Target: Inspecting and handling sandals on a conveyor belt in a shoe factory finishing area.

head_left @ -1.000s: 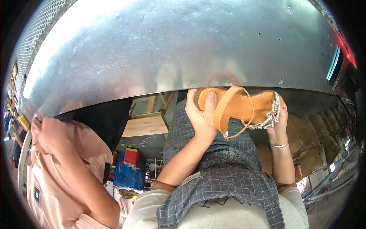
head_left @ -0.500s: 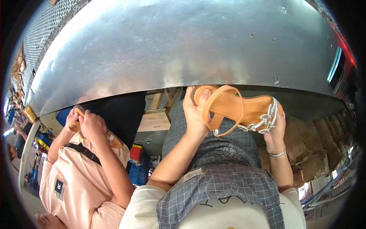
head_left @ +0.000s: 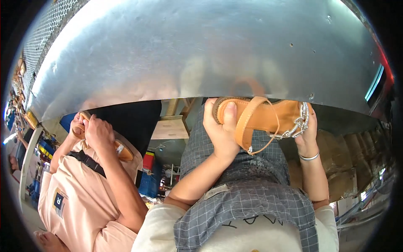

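Note:
A tan sandal (head_left: 264, 114) with a silver ornamented toe strap is held in front of me, just below the near edge of the metal work surface. My left hand (head_left: 222, 130) grips its heel end, with the thumb pressed on the insole. At the toe end my right hand (head_left: 309, 132) is closed round the sole; its fingers are partly hidden behind the sandal. The tan ankle strap (head_left: 244, 132) loops loosely toward my lap, away from both hands.
The shiny metal work surface (head_left: 168, 54) spans the space ahead. On my left a co-worker in a pink shirt (head_left: 88, 185) handles another tan sandal (head_left: 125, 153). A blue crate (head_left: 150, 182) stands low between us. Cardboard boxes (head_left: 336, 155) are stacked at the right.
The sandal has tilted so that its insole shows more narrowly, and it has shifted slightly right. Both my hands keep their hold. The co-worker's hands have moved slightly.

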Available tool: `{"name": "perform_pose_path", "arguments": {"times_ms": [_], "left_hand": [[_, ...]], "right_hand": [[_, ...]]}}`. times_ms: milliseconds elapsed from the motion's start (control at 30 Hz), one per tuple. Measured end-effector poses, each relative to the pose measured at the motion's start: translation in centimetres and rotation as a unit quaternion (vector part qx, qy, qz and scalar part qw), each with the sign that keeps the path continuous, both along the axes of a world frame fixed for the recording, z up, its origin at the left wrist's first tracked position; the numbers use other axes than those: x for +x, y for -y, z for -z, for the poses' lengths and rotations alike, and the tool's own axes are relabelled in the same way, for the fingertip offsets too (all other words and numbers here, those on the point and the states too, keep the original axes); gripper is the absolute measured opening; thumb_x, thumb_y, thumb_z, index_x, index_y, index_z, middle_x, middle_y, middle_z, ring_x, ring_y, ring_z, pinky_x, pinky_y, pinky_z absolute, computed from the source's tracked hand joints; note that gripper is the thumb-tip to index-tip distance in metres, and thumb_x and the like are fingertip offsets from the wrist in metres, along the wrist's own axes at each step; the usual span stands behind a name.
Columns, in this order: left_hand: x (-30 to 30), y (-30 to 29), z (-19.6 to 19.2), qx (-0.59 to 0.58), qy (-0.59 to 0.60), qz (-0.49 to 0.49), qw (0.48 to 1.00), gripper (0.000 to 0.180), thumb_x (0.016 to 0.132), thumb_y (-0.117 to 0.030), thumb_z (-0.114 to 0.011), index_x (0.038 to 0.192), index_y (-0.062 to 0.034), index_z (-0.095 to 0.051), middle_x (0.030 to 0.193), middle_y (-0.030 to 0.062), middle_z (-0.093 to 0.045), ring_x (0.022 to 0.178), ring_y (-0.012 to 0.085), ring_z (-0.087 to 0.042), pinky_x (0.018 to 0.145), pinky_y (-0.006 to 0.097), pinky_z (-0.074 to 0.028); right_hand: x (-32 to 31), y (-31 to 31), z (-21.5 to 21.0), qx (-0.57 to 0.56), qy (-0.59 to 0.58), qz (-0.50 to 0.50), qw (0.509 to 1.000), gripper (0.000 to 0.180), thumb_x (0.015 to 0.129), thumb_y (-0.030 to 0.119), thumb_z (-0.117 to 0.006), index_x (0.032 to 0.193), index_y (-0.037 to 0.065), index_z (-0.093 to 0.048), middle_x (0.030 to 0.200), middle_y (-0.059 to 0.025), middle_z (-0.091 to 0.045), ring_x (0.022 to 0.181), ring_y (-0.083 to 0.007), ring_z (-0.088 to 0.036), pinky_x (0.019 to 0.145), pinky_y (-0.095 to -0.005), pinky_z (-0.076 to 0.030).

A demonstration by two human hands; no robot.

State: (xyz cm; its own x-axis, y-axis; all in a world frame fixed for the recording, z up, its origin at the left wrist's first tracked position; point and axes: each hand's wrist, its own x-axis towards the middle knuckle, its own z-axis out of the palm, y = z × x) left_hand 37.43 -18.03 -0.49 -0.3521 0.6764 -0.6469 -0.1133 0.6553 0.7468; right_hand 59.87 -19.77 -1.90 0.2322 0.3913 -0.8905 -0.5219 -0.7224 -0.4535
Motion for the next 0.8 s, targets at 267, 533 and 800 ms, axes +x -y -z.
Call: {"name": "perform_pose_path", "arguments": {"times_ms": [267,533,800], "left_hand": [[-0.5,-0.1,0.3,0.013,-0.043,0.015,0.999,0.016,0.092,-0.018,-0.053,0.092,-0.0019,-0.049,0.082,0.0045,-0.057,0.074,0.0095,-0.053,0.068,0.025,-0.045],[-4.1,-4.6,-4.5,-0.138,0.104,-0.006,0.985,0.018,0.09,-0.012,-0.057,0.101,0.0009,-0.053,0.091,0.0054,-0.059,0.082,0.0104,-0.054,0.075,0.026,-0.045],[-4.1,-7.3,-6.0,-0.317,0.174,0.025,0.932,0.026,0.085,-0.007,-0.061,0.107,0.006,-0.056,0.098,0.0125,-0.063,0.087,0.0183,-0.064,0.074,0.032,-0.057]], "right_hand": [[-0.8,0.5,1.9,-0.035,-0.019,0.017,0.999,0.016,0.092,0.016,-0.053,0.098,0.003,-0.057,0.082,-0.0027,-0.063,0.065,-0.0118,-0.062,0.056,-0.0261,-0.053],[-5.2,1.3,2.0,-0.043,-0.188,0.226,0.955,0.033,0.095,0.029,-0.044,0.114,0.005,-0.056,0.111,-0.0093,-0.062,0.103,-0.025,-0.059,0.092,-0.0395,-0.047],[-6.2,0.4,5.7,0.04,-0.273,0.204,0.939,0.033,0.094,0.031,-0.045,0.109,0.005,-0.058,0.107,-0.0088,-0.061,0.101,-0.0239,-0.058,0.088,-0.0404,-0.048]]}}
